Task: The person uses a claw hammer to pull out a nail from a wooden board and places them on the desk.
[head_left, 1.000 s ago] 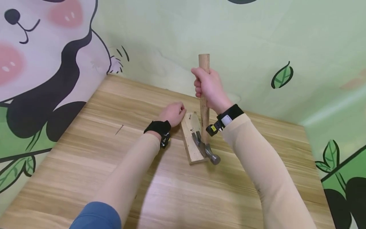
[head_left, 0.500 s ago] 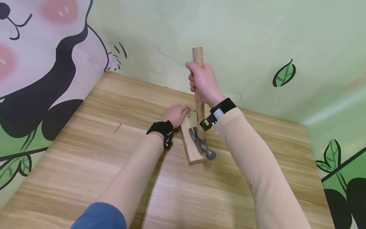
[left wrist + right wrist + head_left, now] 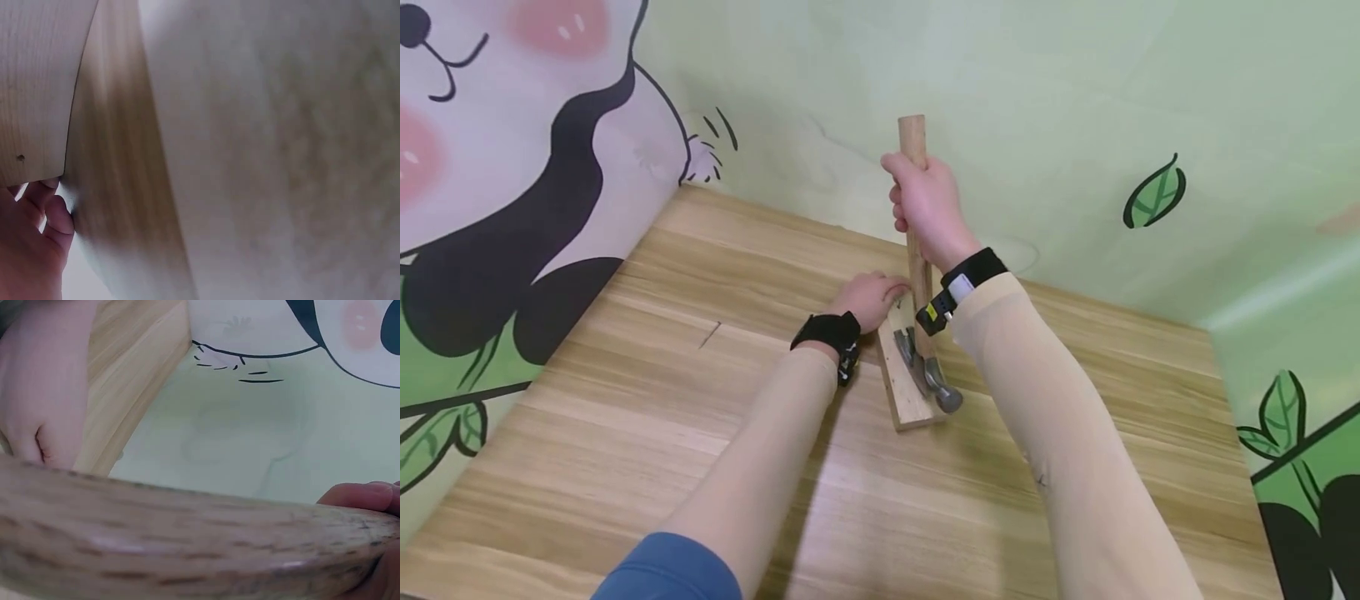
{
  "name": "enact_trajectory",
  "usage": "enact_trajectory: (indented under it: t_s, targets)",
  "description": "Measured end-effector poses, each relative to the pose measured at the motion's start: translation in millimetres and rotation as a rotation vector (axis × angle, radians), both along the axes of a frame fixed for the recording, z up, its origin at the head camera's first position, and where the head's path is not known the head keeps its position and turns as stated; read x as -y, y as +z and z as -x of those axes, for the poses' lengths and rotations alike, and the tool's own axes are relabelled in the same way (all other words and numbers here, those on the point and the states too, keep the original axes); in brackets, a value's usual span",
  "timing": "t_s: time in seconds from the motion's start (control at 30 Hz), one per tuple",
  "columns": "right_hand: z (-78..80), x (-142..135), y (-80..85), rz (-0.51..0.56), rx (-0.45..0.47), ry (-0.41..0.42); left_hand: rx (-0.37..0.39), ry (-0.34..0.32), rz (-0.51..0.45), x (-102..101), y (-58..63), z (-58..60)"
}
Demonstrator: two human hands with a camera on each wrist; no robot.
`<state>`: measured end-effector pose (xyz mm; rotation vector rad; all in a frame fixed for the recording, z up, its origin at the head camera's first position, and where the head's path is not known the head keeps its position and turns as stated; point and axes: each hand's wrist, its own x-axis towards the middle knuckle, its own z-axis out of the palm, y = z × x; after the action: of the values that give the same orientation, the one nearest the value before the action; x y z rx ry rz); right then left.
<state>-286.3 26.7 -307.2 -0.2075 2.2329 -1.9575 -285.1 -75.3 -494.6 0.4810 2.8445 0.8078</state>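
A claw hammer (image 3: 932,382) stands head-down on a narrow wooden block (image 3: 904,404), handle pointing up. My right hand (image 3: 928,200) grips the upper handle; the wooden handle (image 3: 187,540) crosses the right wrist view. The claw lies along the block's top, its tips near the middle, where a nail was visible earlier. Another nail (image 3: 898,305) sticks up near the far end. There my left hand (image 3: 865,300) holds the block, and in the left wrist view its fingers (image 3: 59,215) curl against the end face.
The block lies on a wood-grain table (image 3: 737,467). A thin dark nail-like piece (image 3: 710,334) lies to the left. Behind the table rises a pale green wall (image 3: 790,100) with a panda drawing, close behind my right hand.
The hammer has shifted left, its head now farther over the block. My left hand has slid right, its fingers reaching across the block's far end.
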Motion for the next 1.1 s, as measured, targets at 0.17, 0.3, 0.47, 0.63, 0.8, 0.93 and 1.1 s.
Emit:
enact_trajectory:
  t_s: [0.17, 0.3, 0.47, 0.63, 0.8, 0.93, 1.1]
  targets:
    - [-3.5, -2, -1.3, 0.036, -0.047, -0.007, 0.005, 0.012, -0.004, -1, -0.5, -0.2]
    - [-8.3, -4, -2.4, 0.078, -0.083, -0.017, 0.001, 0.012, 0.008, -1, -0.7, 1.6]
    - [-14.2, -7, -6.0, 0.1, -0.135, -0.03, 0.012, 0.026, 0.014, -1, -2.1, 1.6]
    - [-19.9, -6, -8.2, 0.1, -0.179, -0.03, 0.006, 0.032, 0.015, -1, -2.2, 0.3]
    - [-23.6, -9, -10.6, 0.134, -0.193, -0.036, 0.013, 0.035, 0.024, -3, -2.3, -1.9]
    - [-24.5, -10, -11.0, 0.151, -0.202, -0.029, 0.023, 0.036, 0.022, -3, 0.1, -2.7]
    - [-26.0, -10, -10.8, 0.151, -0.212, -0.023, 0.017, 0.043, 0.024, -3, 0.3, -3.5]
